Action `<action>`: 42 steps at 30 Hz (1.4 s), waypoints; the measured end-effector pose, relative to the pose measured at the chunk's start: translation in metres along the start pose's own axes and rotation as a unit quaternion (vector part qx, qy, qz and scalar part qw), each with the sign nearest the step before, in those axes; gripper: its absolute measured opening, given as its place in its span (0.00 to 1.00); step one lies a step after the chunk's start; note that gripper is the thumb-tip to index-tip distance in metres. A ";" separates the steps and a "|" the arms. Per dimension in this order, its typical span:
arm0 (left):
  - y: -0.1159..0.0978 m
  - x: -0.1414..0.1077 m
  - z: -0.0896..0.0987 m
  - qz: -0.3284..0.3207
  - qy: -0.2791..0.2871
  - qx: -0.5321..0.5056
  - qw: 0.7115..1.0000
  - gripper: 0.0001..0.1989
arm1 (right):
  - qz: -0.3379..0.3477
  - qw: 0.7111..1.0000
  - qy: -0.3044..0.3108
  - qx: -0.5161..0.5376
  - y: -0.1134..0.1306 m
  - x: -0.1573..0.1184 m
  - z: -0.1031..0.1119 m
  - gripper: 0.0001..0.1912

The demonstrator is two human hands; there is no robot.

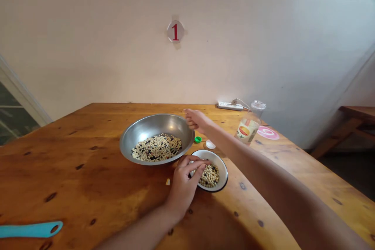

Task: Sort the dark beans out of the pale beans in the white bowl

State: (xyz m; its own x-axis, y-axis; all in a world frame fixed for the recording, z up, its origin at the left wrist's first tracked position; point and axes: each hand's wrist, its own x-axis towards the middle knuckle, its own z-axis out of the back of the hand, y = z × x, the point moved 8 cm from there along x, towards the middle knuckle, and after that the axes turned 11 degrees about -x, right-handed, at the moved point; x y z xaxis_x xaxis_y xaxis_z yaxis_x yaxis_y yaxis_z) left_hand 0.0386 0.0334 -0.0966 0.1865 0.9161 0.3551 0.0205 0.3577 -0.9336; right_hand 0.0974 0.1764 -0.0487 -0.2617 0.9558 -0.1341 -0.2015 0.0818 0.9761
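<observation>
A wide steel basin (pixel 131 129) holds pale beans mixed with dark ones. To its right and nearer stands a small white bowl (pixel 223 168) with similar beans inside. My left hand (pixel 187 175) is over the bowl's left side, fingers bent and thumb close to the fingertips; whatever it may pinch is too small to name. At the basin's right rim, my right hand (pixel 197 120) is raised with its fingers curled together, and their contents cannot be made out. A green cap (pixel 198 139) and a white lid (pixel 210 144) lie between basin and bowl.
A clear labelled bottle (pixel 248 127) stands on the right, beside a pink round mat (pixel 268 133). Behind it lies a white power strip (pixel 230 106). A blue handle (pixel 32 229) is at the lower left. One small yellowish piece (pixel 168 181) lies near the basin.
</observation>
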 end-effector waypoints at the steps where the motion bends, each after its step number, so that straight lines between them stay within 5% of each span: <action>1: -0.001 0.000 0.000 0.000 0.001 0.002 1.000 0.11 | 0.008 0.999 -0.040 0.007 -0.004 -0.003 0.021 0.22; 4: -0.002 0.002 -0.003 -0.009 0.010 0.012 1.000 0.12 | 0.036 0.989 -0.142 0.027 -0.022 -0.015 0.071 0.22; 7: -0.001 0.004 -0.004 -0.013 0.015 0.019 1.000 0.12 | 0.051 0.978 -0.196 0.049 -0.046 -0.020 0.088 0.22; 17: -0.003 0.001 -0.002 -0.009 0.024 0.009 1.000 0.11 | 0.083 0.966 -0.216 0.117 -0.081 -0.007 0.082 0.26; 42: 0.000 0.002 -0.004 0.002 0.035 0.012 0.999 0.11 | 0.091 0.965 -0.188 0.161 -0.099 0.001 0.088 0.24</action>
State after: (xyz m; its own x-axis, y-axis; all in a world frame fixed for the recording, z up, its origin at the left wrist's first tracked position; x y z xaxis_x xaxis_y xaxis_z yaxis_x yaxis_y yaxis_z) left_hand 0.0431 0.0347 -0.0959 0.2545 0.9030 0.3462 -0.0041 0.3589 -0.9333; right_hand 0.2006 0.1943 -0.1308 0.1082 0.9925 0.0571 0.1356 -0.0716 0.9882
